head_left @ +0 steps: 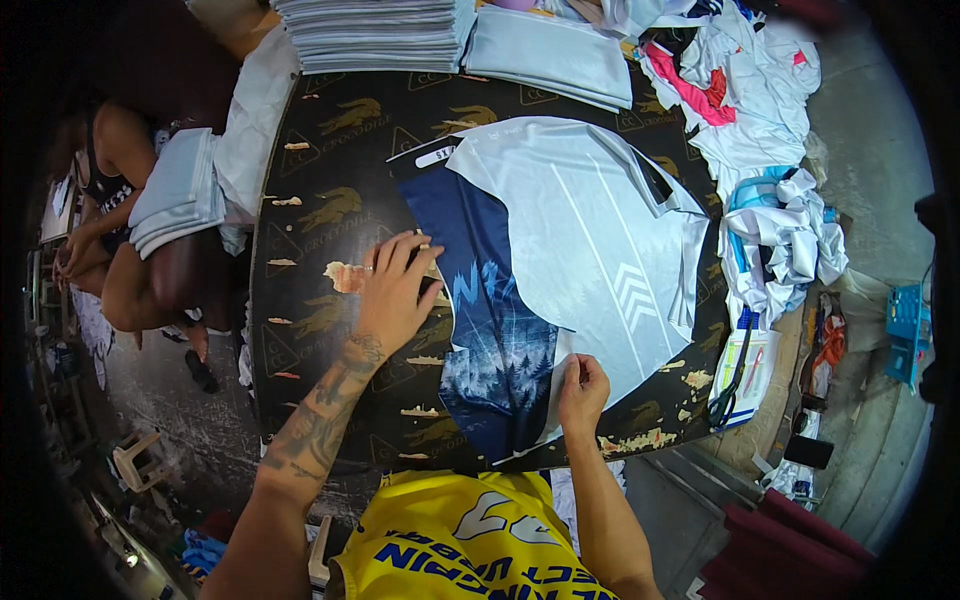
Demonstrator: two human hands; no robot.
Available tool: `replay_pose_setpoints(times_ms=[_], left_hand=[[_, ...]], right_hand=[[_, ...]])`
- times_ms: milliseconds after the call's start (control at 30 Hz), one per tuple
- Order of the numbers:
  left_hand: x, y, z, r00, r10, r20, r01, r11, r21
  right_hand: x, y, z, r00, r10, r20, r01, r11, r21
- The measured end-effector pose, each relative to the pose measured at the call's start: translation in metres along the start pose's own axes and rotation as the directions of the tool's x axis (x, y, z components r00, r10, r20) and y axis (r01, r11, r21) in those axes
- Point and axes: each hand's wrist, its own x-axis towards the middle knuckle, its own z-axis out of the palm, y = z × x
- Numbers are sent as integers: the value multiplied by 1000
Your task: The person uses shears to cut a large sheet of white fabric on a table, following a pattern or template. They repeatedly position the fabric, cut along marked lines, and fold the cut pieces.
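Spread on the dark table (pixel 310 235) before me lies a cut piece of light grey fabric (pixel 590 230) with white stripes and chevrons. Along its left side is a navy fabric panel (pixel 480 300) printed with trees and blue lettering. My left hand (pixel 395 290) rests with its fingers apart at the navy panel's left edge, fingertips beside or just on the cloth. Near the front edge, my right hand (pixel 582 395) has thumb and fingers closed together on the lower border of the grey fabric. The cloth inside that pinch is mostly hidden.
A tall stack of folded grey fabric (pixel 375 35) and a lower pile (pixel 548 58) stand at the far edge. Loose white cloth (pixel 755 110) heaps on the right, with scissors (pixel 735 375) over a paper sheet. Another person (pixel 110 170) sits at left beside folded panels (pixel 180 190).
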Motion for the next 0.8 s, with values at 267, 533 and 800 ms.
replay_pose_setpoints(times_ms=[267,533,800], left_hand=[[-67,45,6,987,-127,95,126,992,12],[-88,54,8,962,-216,167,215,976,23],[-48,47,-5,968,-249,-22,240,950,-198]], right_hand=[[10,-2,-5,1000,-31,-2,31,1000,3],[24,-6,-11,998,-64,2,64,998,2],[17,-8,-14,999,-22,47,22,1000,4]])
